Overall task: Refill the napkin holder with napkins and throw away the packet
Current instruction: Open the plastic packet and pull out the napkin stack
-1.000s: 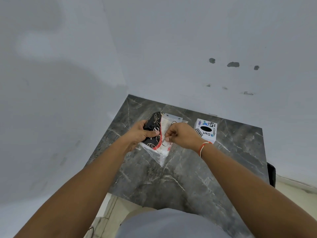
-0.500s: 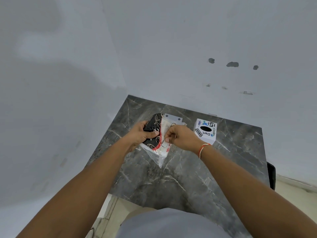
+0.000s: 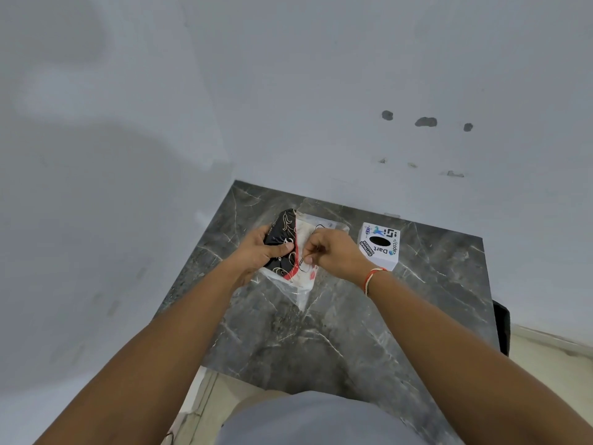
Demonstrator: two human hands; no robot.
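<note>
Little has moved since a second ago: the right hand [image 3: 333, 252] has crept a touch toward the far end of the napkin packet [image 3: 293, 248], and its pinch now sits higher on the white, red-printed face than it did. Both hands stay on the packet, which hangs just above the dark marble tabletop [image 3: 321, 342]. The left hand [image 3: 261, 252] is wrapped around the packet's black patterned side, thumb across the front. The right hand's fingers [image 3: 308, 260] are closed narrowly on the clear plastic wrap, whose loose tail [image 3: 301, 297] droops toward the person. I judge this to be the opening step, with the wrap not yet torn: no napkins are out. The white napkin holder [image 3: 380, 247], a box with a dark oval slot on top and printed stickers, stands on the table just right of the right hand, untouched. Refilling and binning the packet both remain.
</note>
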